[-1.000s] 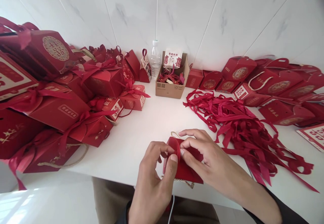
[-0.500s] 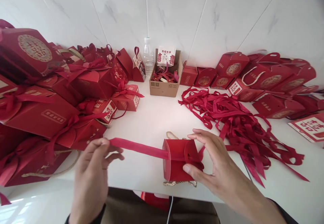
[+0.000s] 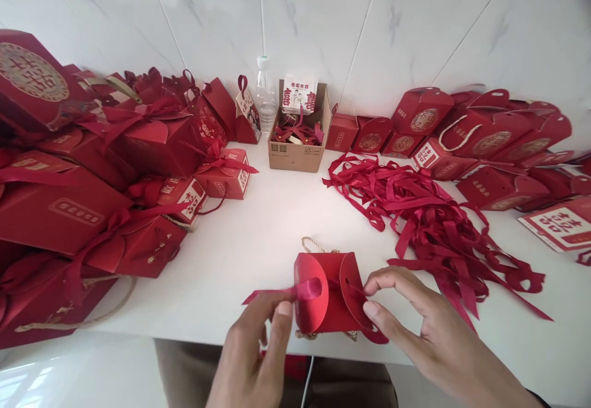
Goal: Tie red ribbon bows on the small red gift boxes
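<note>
A small red gift box [image 3: 336, 266] sits on the table in front of me, its two rounded flaps facing each other with a gap between. A red ribbon [image 3: 308, 288] runs through the slot in the left flap, its loose end sticking out to the left. My left hand [image 3: 258, 346] is closed on this ribbon beside the left flap. On the other side, the thumb and forefinger of my right hand [image 3: 415, 319] pinch the edge of the right flap [image 3: 351, 291], where ribbon also shows. Twisted cord handles [image 3: 313, 245] lie at the box's far and near sides.
A heap of loose red ribbons [image 3: 397, 189] lies to the right. Red boxes [image 3: 74, 205] with bows are stacked on the left, and more boxes [image 3: 489, 131] stand at back right. A cardboard box [image 3: 295, 160] and plastic bottle [image 3: 266, 97] stand near the wall.
My left hand has moved right, from the outstretched ribbon to beside the box. The left flap now shows with ribbon through its slot. My right hand has shifted slightly right.
</note>
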Action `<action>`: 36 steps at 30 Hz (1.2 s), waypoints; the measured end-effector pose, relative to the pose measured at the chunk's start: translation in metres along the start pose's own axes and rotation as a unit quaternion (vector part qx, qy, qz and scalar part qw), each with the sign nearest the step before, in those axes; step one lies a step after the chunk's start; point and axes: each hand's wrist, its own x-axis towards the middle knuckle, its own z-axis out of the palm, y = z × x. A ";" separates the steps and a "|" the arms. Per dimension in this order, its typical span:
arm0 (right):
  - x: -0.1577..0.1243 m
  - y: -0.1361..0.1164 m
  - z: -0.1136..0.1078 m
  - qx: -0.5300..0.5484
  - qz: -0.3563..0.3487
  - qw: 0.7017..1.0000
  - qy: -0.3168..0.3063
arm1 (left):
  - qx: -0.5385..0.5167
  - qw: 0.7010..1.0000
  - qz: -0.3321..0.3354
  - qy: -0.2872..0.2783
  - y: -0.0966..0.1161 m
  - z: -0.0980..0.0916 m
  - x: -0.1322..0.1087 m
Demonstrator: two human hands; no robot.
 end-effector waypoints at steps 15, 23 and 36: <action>0.007 0.001 -0.015 0.065 0.044 0.994 -0.071 | -0.084 0.995 0.047 0.000 0.000 0.009 0.031; 0.017 0.003 -0.029 0.110 0.082 0.976 -0.168 | -0.099 0.993 0.023 0.056 0.010 0.005 0.026; 0.008 0.041 -0.035 -0.101 -0.119 0.985 0.078 | 0.079 0.995 0.049 0.048 -0.009 0.011 0.023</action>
